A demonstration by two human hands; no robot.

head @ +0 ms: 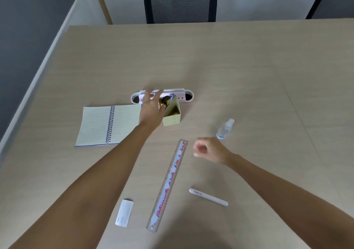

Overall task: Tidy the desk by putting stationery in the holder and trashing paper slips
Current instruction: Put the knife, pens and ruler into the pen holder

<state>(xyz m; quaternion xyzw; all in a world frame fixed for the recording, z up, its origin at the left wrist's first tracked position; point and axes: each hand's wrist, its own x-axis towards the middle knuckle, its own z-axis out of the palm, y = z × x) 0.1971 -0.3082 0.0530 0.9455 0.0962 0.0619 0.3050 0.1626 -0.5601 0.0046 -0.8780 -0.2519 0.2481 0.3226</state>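
Bench [229, 66]: a pale wood-grain surface on which all the things are laid; a mesh-backed chair [180, 0] is seen beyond its far edge.
Notebook [109, 125]: laid open on lined pages, left of the holder, its right edge passed over by the left forearm.
Ruler [168, 183]: a long patterned strip laid on the bench between the two forearms, untouched by either hand.
Pink tray [186, 96]: a long oval organiser set just behind the holder, partly hidden by the left hand.
Holder [172, 114]: a ribbed yellow-green box stood upright near the middle of the bench; a black-and-yellow item [165, 101] is seen at its open top, against the left fingers.
Left hand [152, 107]: stretched forward to the holder's left side, fingers spread and blurred; whether the black-and-yellow item is gripped cannot be told.
Right hand [207, 150]: held above the bench right of the ruler, fingers loosely curled, nothing seen in it.
Bottle [225, 129]: small, clear, just beyond the right hand.
White pen [207, 197]: laid near the front, right of the ruler.
Paper slip [124, 212]: laid flat left of the ruler's near end, beside the left forearm.
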